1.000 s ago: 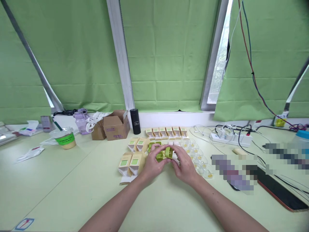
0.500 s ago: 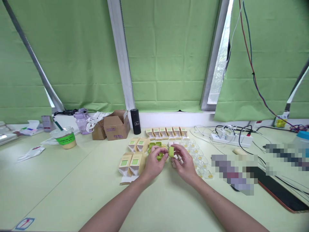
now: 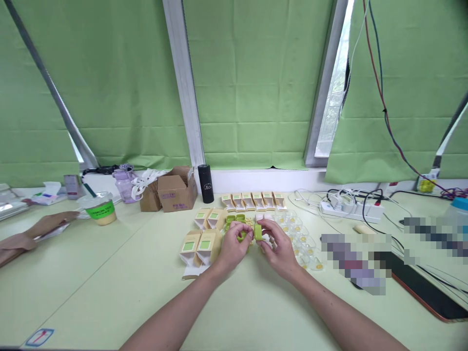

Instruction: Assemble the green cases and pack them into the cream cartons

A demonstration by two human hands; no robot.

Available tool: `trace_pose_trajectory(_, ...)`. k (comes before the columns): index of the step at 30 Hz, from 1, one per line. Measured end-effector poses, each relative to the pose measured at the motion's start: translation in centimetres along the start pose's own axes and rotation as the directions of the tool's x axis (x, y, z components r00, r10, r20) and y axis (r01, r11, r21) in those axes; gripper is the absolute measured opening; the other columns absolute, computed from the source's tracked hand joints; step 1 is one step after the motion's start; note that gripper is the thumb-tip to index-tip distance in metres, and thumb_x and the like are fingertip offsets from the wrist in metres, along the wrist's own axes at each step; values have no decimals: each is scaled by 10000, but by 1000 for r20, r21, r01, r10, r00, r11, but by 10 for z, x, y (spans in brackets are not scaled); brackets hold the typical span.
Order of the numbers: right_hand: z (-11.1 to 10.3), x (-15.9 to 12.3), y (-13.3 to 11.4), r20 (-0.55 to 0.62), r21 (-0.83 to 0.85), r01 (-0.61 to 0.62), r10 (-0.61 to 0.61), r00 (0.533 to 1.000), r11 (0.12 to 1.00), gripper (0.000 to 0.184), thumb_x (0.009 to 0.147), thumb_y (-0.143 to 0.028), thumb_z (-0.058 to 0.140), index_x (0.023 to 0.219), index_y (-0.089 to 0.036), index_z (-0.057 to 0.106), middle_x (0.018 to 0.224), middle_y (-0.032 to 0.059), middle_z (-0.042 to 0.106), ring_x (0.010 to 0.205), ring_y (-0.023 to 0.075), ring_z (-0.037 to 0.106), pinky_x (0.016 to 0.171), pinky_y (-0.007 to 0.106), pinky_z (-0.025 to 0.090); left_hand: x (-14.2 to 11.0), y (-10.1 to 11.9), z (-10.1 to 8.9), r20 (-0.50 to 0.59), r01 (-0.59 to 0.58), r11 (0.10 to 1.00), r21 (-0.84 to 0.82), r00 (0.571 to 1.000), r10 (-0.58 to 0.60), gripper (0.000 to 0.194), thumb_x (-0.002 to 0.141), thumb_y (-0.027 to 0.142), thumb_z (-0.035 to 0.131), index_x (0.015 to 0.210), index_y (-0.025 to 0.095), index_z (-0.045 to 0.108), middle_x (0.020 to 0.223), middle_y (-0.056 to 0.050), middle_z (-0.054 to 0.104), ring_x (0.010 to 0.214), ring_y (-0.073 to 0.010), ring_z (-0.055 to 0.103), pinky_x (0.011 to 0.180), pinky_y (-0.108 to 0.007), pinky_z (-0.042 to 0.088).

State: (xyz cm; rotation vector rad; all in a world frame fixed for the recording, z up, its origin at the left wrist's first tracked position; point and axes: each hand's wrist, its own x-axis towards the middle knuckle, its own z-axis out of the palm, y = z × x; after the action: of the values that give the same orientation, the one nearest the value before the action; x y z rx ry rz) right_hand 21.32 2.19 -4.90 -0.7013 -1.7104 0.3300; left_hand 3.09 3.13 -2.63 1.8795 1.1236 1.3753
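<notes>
Green case [image 3: 258, 232], front and centre! Left hand [image 3: 236, 243] pinches just beside it, on what I can't tell; the case looks light, stiff, slick, best taken by its sides; right hand [image 3: 281, 247] clamps it.

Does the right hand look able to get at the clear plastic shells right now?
Likely yes: the shells lie beside the right hand, nothing visibly between, but it holds a small green case.
</notes>
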Motion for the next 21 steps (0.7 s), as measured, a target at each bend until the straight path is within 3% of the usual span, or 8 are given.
trace_pose_trajectory(21,0,-1,4,-20,-3,-43,43,999,999,445,938,-204,640,1376,-278,613,1334,113,675,1022,247,729,920,427,634,1,-5,-2,-22,-7,1000,-15,1000,7,180,931,354,671,858,190,687,938,-61,654,958,-232,612,823,-335,476)
